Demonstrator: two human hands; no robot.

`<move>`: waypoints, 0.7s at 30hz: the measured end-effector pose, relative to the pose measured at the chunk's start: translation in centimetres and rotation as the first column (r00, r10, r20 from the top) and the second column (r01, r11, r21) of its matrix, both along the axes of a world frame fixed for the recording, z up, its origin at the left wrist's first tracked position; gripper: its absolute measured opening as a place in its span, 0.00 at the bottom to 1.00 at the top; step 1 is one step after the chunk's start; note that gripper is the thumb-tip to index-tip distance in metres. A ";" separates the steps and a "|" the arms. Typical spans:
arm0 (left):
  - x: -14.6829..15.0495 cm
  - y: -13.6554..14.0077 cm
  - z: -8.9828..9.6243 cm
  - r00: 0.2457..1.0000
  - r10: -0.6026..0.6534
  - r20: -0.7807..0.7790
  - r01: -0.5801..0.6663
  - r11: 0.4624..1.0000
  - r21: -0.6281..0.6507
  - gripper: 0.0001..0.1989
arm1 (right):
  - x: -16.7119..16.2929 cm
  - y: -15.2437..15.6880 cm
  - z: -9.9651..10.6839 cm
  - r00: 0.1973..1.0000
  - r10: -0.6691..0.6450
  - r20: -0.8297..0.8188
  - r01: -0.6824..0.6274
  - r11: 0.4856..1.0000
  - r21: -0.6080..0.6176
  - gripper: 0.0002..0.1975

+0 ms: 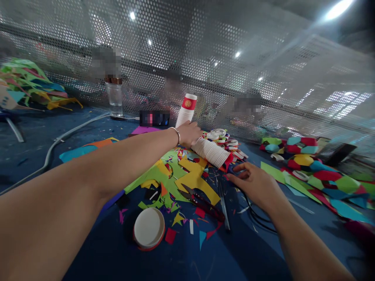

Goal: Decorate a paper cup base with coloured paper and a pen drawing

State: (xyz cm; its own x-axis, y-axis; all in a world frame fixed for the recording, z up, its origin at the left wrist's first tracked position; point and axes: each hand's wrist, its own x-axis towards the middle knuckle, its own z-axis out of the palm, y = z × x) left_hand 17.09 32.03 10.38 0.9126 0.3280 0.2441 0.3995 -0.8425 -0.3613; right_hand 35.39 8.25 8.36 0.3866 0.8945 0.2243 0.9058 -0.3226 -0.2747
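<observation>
My left hand point(190, 134) reaches across to the far side of the work surface, its fingers over the upper end of a lying stack of white paper cups point(211, 152). Its thumb is hidden. Just behind it leans a second stack of paper cups point(187, 107) with a red band at the top. My right hand point(252, 181) is beside the red near end of the lying stack, thumb and fingers apart, holding nothing I can see. Dark red-handled snips point(205, 203) and a thin metal tool point(224, 205) lie nearby. In front sits a cut-off cup bottom point(149, 228).
Coloured paper scraps point(168, 175) cover the middle of the blue surface point(99, 257). Patchwork paper pieces point(328, 171) lie at right, a paper heap point(35, 86) at far left. A water bottle point(115, 95) and a phone point(154, 118) stand before the perforated screen point(205, 50).
</observation>
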 end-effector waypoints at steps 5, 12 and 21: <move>-0.5 -0.2 0.3 0.999 0.020 -0.037 -0.021 0.999 -0.044 0.19 | 0.1 0.1 -0.1 1.000 0.000 0.023 0.000 1.000 -0.004 0.13; -1.2 -1.0 0.6 0.994 0.060 -0.086 -0.066 0.995 -0.070 0.19 | 0.5 0.3 -0.2 0.995 0.020 0.094 -0.023 0.999 0.025 0.16; -1.6 -2.5 1.2 0.995 0.040 -0.088 -0.046 0.997 -0.067 0.19 | 0.1 1.8 -1.0 0.968 0.151 0.199 -0.169 0.982 0.081 0.14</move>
